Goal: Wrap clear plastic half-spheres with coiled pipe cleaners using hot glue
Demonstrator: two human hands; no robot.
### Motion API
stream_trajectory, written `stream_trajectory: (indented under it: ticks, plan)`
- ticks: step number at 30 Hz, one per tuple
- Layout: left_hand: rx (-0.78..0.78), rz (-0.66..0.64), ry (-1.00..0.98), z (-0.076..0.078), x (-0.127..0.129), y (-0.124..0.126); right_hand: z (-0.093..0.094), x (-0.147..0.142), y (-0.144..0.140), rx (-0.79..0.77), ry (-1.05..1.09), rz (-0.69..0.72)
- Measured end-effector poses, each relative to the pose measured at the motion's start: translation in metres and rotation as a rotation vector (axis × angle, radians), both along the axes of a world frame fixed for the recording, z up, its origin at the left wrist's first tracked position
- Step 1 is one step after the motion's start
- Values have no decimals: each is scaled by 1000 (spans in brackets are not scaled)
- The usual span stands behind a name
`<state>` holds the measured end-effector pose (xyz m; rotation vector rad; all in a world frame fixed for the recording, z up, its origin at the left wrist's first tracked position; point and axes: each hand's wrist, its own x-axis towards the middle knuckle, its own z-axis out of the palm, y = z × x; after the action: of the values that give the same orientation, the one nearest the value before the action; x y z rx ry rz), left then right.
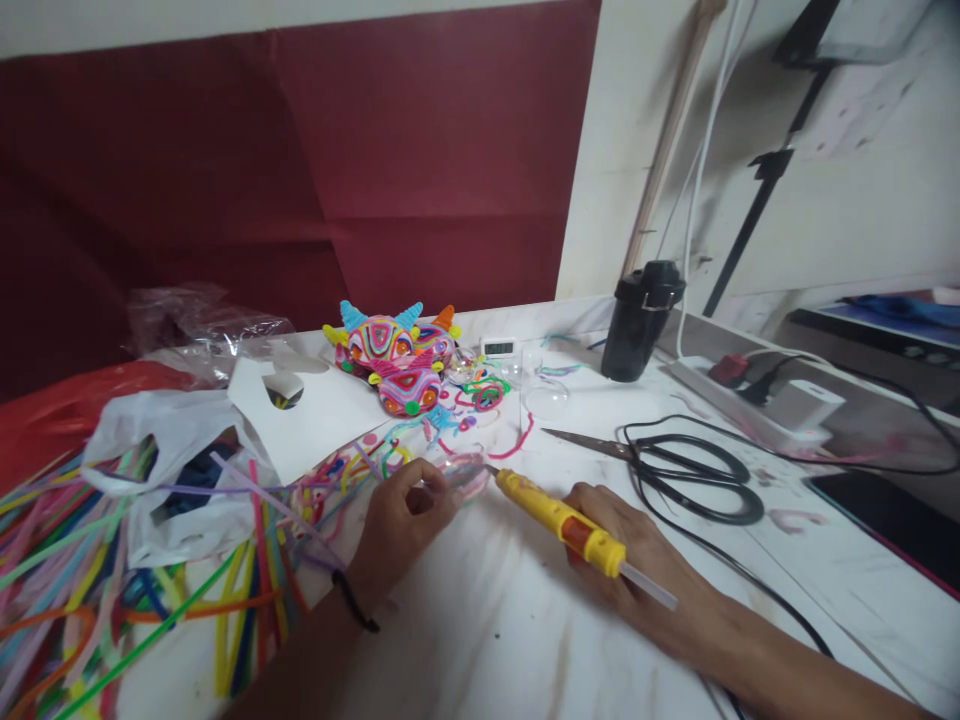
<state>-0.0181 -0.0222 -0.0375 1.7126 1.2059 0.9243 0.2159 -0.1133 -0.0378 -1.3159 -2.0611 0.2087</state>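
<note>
**Glue pen meeting a clear piece**

My right hand (622,540) is gripping a yellow glue pen (559,520), tip aimed at a small clear piece (461,470) my left hand (401,515) is pinching on the table (510,620). The piece's shape is hard to make out; pipe cleaners (112,600) are running off the left edge.

Yellow glue pen (559,520) in right hand (626,550)

Black-handled scissors (679,468) on white table (487,620); black flask (640,320) near power strip (739,388); small digital clock (499,347); finished pipe-cleaner figures (397,358); loose pipe cleaners (90,590) piled at left; white plastic bag (161,440); maroon backdrop (300,150)
</note>
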Motion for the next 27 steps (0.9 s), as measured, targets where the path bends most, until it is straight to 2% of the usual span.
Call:
stream_trajectory:
  ticks: [7, 15, 22, 27]
  plan:
    - [-9, -13, -40, 1, 0, 0, -4, 2, 1, -12, 29, -18]
    - [-6, -37, -36, 3, -1, -2, 0, 2, 3, -4, 7, -4]
    - [-66, -45, -116, 8, 2, -3, -10, 4, 4, -133, 116, -41]
    - [-28, -9, -229, 8, 0, 1, -17, 6, 6, -92, -6, -72]
